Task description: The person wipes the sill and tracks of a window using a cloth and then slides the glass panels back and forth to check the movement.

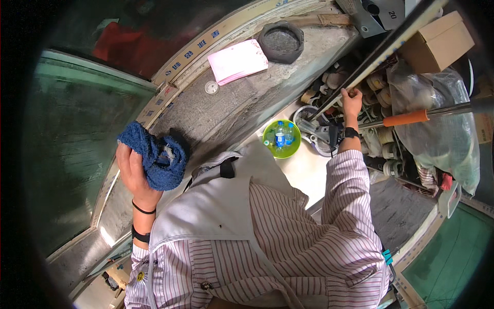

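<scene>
My left hand (pixel 131 167) is closed around a bunched dark blue cloth (pixel 165 160), a fluffy towel-like rag, held at the left by the window ledge. My right hand (pixel 352 104) reaches out ahead to the right, its fingers bent round a long slanting bar (pixel 371 63) with dark and pale stripes. The bar's lower end comes down by a round grey container (pixel 307 114). Below and left of that hand stands a lime-green bucket (pixel 284 153) with several clear plastic bottles (pixel 280 136) in it.
On the grey ledge (pixel 211 116) lie a pink packet (pixel 237 62), a dark angular ashtray (pixel 281 42) and a small white disc (pixel 211 87). Shoes (pixel 378 82) crowd the right side, beside a cardboard box (pixel 436 42), a plastic bag (pixel 432 103) and an orange-gripped pole (pixel 406 118).
</scene>
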Demonstrator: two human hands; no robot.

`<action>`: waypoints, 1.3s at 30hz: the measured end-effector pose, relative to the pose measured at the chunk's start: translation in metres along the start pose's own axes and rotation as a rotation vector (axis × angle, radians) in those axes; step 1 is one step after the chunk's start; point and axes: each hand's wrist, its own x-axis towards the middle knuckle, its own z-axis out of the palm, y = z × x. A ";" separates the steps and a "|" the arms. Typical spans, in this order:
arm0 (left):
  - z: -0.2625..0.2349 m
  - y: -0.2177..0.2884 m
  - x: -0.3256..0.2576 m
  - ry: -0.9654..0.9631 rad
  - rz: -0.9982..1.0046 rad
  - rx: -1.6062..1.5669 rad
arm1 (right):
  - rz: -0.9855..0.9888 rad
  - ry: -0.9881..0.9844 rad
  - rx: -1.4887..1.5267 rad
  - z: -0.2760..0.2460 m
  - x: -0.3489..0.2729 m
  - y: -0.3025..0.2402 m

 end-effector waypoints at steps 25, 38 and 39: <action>0.064 0.080 0.149 -0.629 0.303 -0.682 | 0.001 -1.205 1.400 -0.035 -0.236 -0.163; 0.194 0.077 0.194 -0.599 0.333 -0.109 | 0.003 -1.021 1.549 -0.045 -0.218 -0.103; 0.199 0.072 0.191 -0.605 0.351 -0.136 | 0.025 -1.018 1.535 -0.047 -0.220 -0.102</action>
